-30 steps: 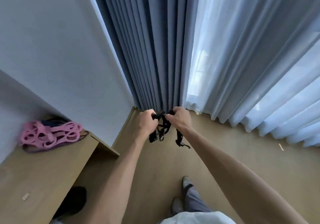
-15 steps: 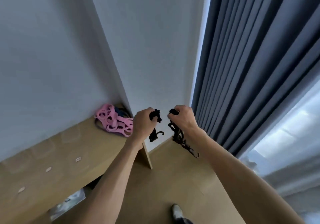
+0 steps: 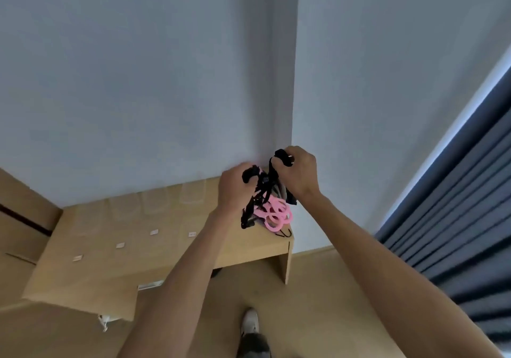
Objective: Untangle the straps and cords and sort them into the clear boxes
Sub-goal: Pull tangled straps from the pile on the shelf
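A tangle of black straps [image 3: 261, 191] is gripped in the curled left hand [image 3: 235, 189] and right hand [image 3: 300, 173], above the desk [image 3: 166, 249], near pink straps [image 3: 275, 215].

Matt black woven straps [image 3: 261, 191] in my fingers [image 3: 282, 161]; smooth pink rubbery bands [image 3: 275, 216]; pale matt wood-grain tabletop [image 3: 166, 252].

Left hand's [image 3: 235, 189] fingers hide part of black straps [image 3: 260, 191]; pink bands [image 3: 275, 215] below the fingers partly covered; motion-blurred.
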`<move>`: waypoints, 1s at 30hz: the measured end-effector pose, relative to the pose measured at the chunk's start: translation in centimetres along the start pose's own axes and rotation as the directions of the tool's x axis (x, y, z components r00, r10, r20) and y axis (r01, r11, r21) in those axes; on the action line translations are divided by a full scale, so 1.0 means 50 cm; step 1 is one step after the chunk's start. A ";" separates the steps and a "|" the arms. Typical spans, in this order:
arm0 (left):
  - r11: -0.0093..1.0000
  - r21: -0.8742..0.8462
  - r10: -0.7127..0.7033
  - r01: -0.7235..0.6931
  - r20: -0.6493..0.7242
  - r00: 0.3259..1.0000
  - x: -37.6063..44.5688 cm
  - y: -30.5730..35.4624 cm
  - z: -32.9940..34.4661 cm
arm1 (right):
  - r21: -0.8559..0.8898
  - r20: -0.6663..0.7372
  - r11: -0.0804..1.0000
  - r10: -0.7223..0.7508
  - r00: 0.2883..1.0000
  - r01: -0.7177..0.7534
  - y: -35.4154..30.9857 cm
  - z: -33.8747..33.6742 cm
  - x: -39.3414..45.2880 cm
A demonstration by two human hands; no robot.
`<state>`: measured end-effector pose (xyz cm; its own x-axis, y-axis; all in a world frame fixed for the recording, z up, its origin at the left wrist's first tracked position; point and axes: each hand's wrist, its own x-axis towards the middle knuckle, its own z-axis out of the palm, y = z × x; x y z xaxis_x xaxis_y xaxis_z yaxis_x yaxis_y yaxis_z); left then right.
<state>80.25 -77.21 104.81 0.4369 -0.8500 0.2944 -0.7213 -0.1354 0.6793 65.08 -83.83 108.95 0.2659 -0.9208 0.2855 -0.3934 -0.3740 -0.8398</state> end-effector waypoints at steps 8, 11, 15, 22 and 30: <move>0.996 -0.037 -0.075 0.077 0.056 0.996 0.181 -0.166 -0.016 | -0.029 0.056 0.999 0.046 0.997 -0.044 0.010 0.209 0.158; 0.994 -0.050 -0.091 0.097 0.104 0.990 0.256 -0.221 -0.011 | -0.053 0.044 0.992 0.117 0.992 -0.115 0.029 0.286 0.214; 0.990 -0.059 -0.118 0.130 0.168 0.979 0.334 -0.274 0.009 | -0.121 0.049 0.976 0.186 0.981 -0.179 0.069 0.359 0.268; 0.979 -0.043 -0.178 0.197 0.269 0.946 0.418 -0.343 0.078 | -0.266 0.097 0.923 0.314 0.945 -0.279 0.162 0.440 0.347; 0.956 0.001 -0.268 0.292 0.397 0.878 0.440 -0.435 0.163 | -0.313 0.202 0.859 0.477 0.855 -0.405 0.280 0.520 0.403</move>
<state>101.18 -97.09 91.02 0.3639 -0.9118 -0.1905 -0.5625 -0.3781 0.7353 87.81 -104.75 90.95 0.2177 -0.9435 -0.2498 -0.7211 0.0170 -0.6926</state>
